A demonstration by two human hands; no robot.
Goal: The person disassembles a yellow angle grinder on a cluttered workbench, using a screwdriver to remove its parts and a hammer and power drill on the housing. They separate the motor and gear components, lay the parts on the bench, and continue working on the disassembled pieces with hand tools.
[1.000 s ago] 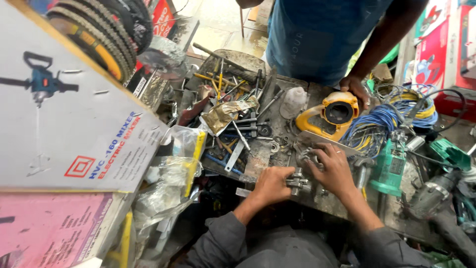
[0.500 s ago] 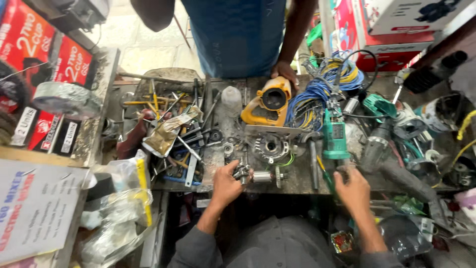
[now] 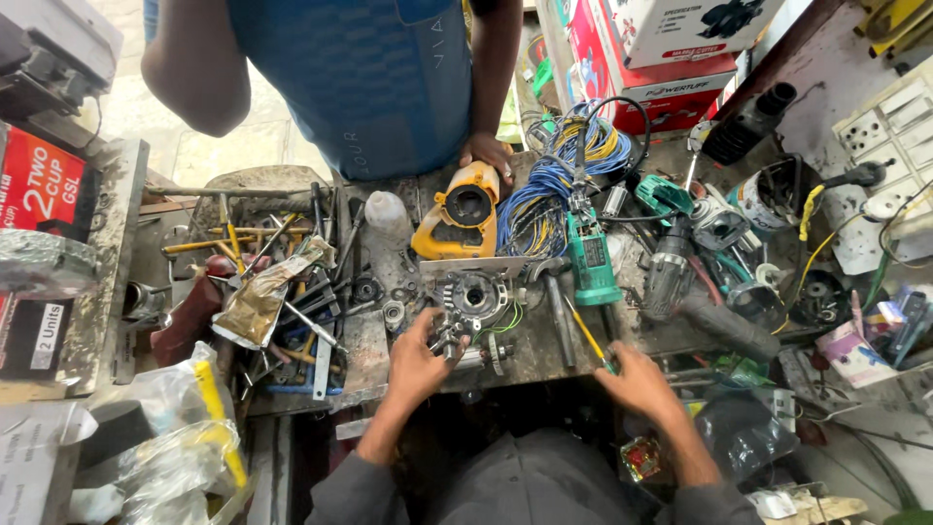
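Working from the near edge of the bench [image 3: 544, 365], the person's left hand [image 3: 420, 362] is closed around a small grey metal gear part [image 3: 445, 340], fingers curled over it, just in front of the round metal motor housing [image 3: 473, 294]. The right hand [image 3: 639, 381] rests at the bench edge, fingers loosely curled around the tip of a yellow-handled screwdriver [image 3: 586, 335]; whether it grips the tool firmly cannot be told.

Step in hand, as judged: disassembly or refitting of a power-tool drive unit, with the left hand handling a loose component beside the housing. The next move would call for steadying the housing and aligning the part with its central bore, with the screwdriver brought in from the right.

Condition of the workpiece: the motor housing lies flat, open face up, a dark central bore visible, thin green wires [image 3: 505, 321] trailing from its right side. It appears greasy and worn.

Further back, the yellow tool casing [image 3: 457, 209] lies with its round opening up; another person's hand [image 3: 489, 154] rests on its far end. A green power drill [image 3: 591, 261] lies to the right of the housing, beside a coil of blue and yellow wire [image 3: 549, 190]. To the left, loose wrenches and hand tools [image 3: 292, 292] are heaped. The other person, in a blue shirt [image 3: 369, 78], stands at the far side.
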